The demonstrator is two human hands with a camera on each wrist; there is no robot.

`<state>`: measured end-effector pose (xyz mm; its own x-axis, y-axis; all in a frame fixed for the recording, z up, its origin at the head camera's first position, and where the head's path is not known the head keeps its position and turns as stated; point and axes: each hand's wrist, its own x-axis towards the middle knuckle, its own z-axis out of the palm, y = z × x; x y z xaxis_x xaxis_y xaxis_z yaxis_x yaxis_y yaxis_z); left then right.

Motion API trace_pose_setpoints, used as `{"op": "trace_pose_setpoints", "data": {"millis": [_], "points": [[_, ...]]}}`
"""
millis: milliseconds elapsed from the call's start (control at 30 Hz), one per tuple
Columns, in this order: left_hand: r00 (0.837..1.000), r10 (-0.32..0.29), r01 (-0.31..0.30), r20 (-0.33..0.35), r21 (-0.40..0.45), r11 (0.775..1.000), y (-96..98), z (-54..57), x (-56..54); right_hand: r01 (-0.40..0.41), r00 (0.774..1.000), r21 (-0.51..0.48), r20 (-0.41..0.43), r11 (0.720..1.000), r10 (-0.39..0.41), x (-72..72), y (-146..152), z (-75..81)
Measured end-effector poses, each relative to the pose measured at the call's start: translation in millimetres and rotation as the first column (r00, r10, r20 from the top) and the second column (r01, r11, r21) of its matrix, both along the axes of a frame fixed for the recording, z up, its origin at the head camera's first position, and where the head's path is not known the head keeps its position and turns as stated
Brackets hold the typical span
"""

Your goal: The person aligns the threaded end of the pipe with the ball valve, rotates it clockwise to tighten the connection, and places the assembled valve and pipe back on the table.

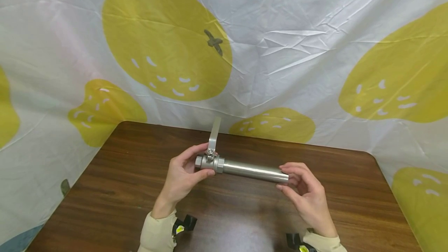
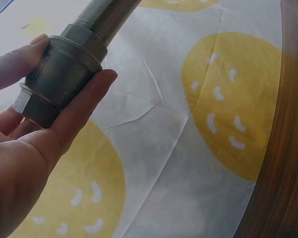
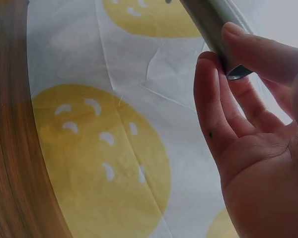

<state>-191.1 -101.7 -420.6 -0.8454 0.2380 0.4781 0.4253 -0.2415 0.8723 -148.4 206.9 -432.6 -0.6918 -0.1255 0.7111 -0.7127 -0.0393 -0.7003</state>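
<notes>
A metal ball valve [image 1: 210, 162] with a flat lever handle [image 1: 214, 133] is joined to a shiny metal pipe [image 1: 253, 171], and both are held above the table. My left hand [image 1: 183, 172] grips the valve body between thumb and fingers; the left wrist view shows its hex end [image 2: 39, 110] near the palm. At the pipe's far end, my right hand [image 1: 308, 191] pinches the tube with thumb below and fingers above in the head view. In the right wrist view the pipe's open end [image 3: 238, 72] shows between thumb and fingers. The lever points up and away from me.
Beneath the hands lies a brown wood-grain table [image 1: 115, 189] with rounded far corners. A white cloth [image 1: 287, 18] printed with yellow fruit hangs behind and along both sides of it. Each wrist wears a black camera mount [image 1: 184, 224].
</notes>
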Motion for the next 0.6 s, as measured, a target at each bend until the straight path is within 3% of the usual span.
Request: {"op": "trace_pose_setpoints", "data": {"millis": [467, 600], "points": [[1.0, 0.001, -0.002, -0.016, -0.007, 1.0, 0.0, 1.9, 0.7, 0.034, 0.999, 0.042, 0.032, 0.999, -0.036, 2.1, 0.2, 0.7], [1.0, 0.003, -0.003, -0.018, -0.008, 1.0, 0.0, 1.9, 0.7, 0.074, 0.996, 0.071, 0.053, 0.995, -0.078, 3.3, -0.2, 1.7]]}}
